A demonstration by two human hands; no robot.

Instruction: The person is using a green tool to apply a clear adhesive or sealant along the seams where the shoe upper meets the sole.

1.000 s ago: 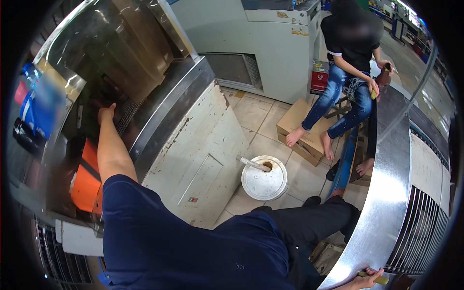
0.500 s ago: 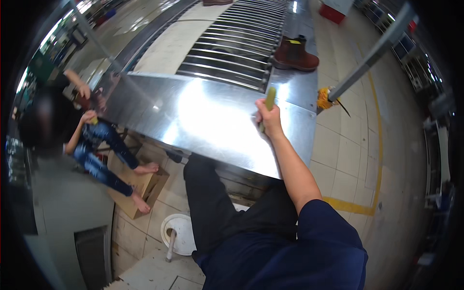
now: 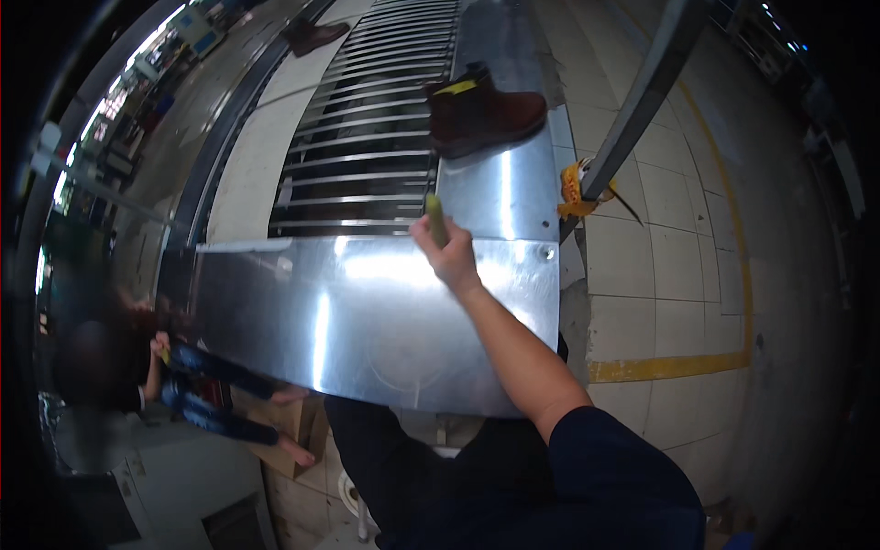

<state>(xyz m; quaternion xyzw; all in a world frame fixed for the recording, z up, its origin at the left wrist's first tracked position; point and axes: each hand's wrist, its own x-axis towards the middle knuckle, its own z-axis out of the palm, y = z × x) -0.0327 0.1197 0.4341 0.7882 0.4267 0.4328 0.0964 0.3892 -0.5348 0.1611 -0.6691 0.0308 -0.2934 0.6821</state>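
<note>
My right hand [image 3: 451, 259] is closed around a slim yellow-green stick-like thing [image 3: 435, 218], whose upper end sticks out above the fist. Its lower part is hidden by the fingers, so I cannot tell its kind. The hand is over the far edge of a shiny metal tabletop [image 3: 266, 302], close to the rollers. Just beyond it, a dark brown ankle boot [image 3: 486, 119] with a yellow patch inside its opening stands upright on the metal strip at the right, apart from the hand. My left hand is out of view.
A roller conveyor [image 3: 357, 137] runs away from the table, with another brown boot [image 3: 316, 37] along its left side. At the right stands a metal post [image 3: 642, 101] with yellow material [image 3: 575, 188] at its base. A seated co-worker's hand [image 3: 159, 346] is at the left.
My view has shifted, so the boot and rollers appear larger and nearer. My right hand has moved toward the rollers and the boot, still gripping the yellow-green thing.
</note>
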